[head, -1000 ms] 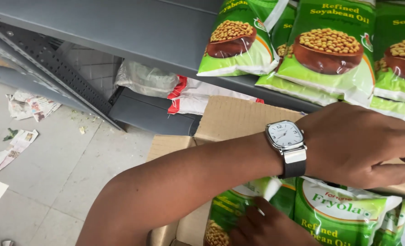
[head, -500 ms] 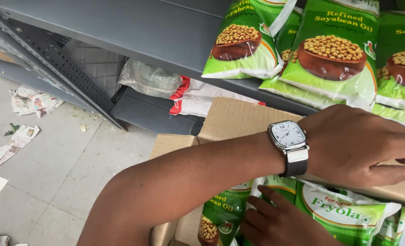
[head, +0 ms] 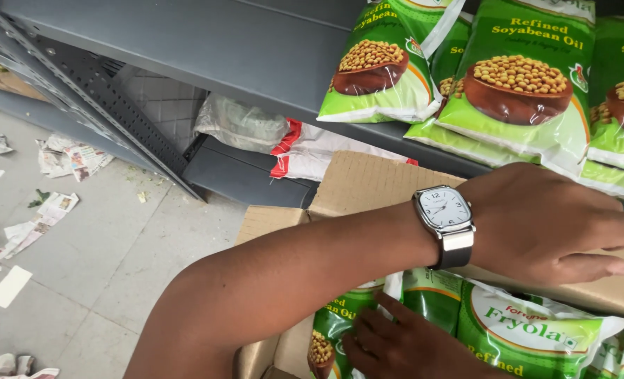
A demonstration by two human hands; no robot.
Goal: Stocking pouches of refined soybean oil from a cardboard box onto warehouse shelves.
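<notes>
The right hand (head: 406, 344) lies flat, fingers spread, on a glossy green pouch (head: 515, 330) in the box (head: 368, 186) – white oval label. The left hand (head: 550, 221) rests loose on the flap, grasping nothing

My left hand (head: 543, 224) lay on the far flap of the carton (head: 368, 184), forearm across its opening. My right hand (head: 403, 344) was below it, inside the carton, on a pouch (head: 536, 337) among others. More pouches (head: 515, 91) sat on the shelf (head: 206, 49) behind. Sacks (head: 284, 144) lay beneath that shelf, probably on a lower one. Paper scraps (head: 52, 182) lay on the floor, left.
</notes>
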